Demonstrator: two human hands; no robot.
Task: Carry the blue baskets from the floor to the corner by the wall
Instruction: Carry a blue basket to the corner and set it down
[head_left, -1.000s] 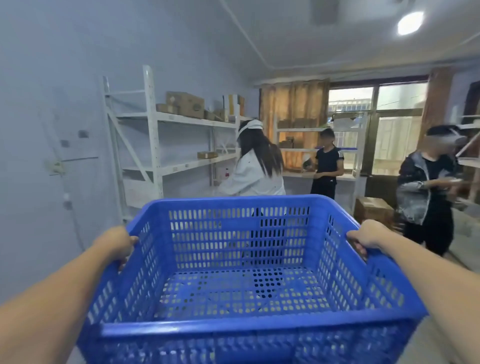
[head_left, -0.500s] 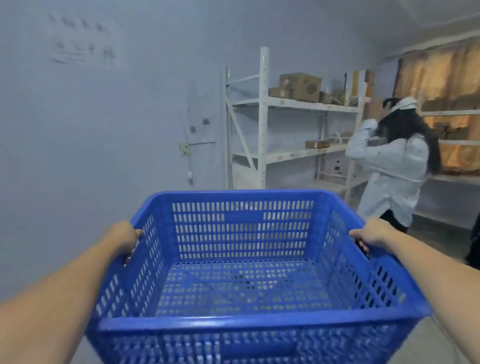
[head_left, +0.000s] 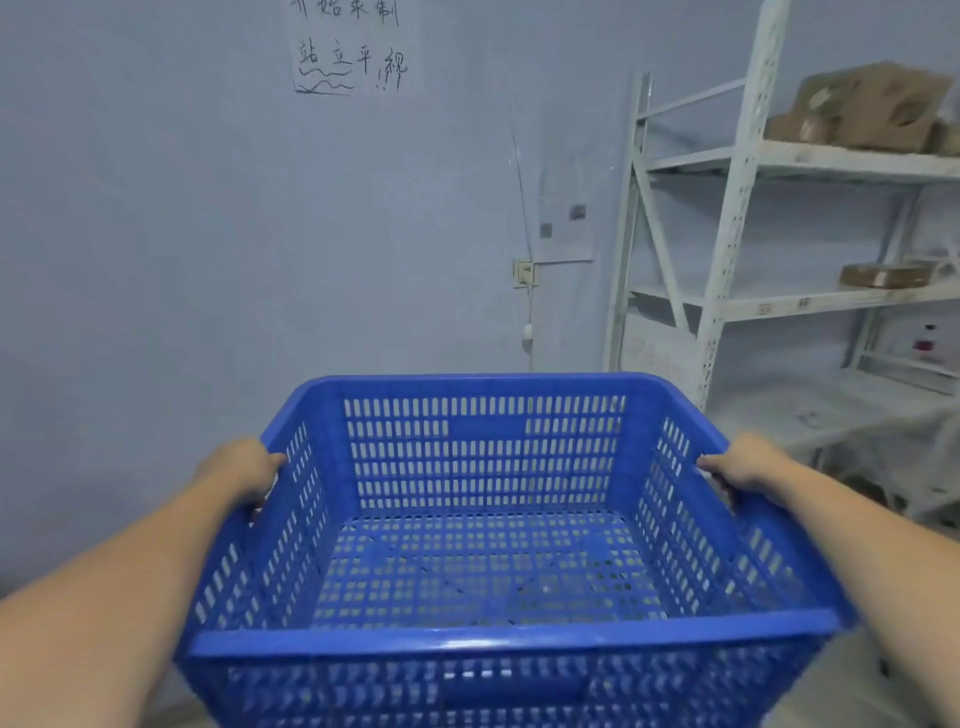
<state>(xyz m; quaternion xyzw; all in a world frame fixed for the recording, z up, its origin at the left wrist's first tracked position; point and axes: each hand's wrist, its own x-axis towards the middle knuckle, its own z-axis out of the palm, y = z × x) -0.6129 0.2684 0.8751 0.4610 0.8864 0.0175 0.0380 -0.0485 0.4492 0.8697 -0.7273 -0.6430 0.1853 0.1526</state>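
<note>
One basket (head_left: 483, 519): blue, slotted, empty, held up in front of the wall (head_left: 208, 234).
Two hands: left hand (head_left: 241, 470) clasps the basket's left rim, right hand (head_left: 745, 467) clasps its right rim.
One rack (head_left: 737, 218): right of the basket, against the wall.
One note (head_left: 350, 47): on the wall, above the basket.
</note>
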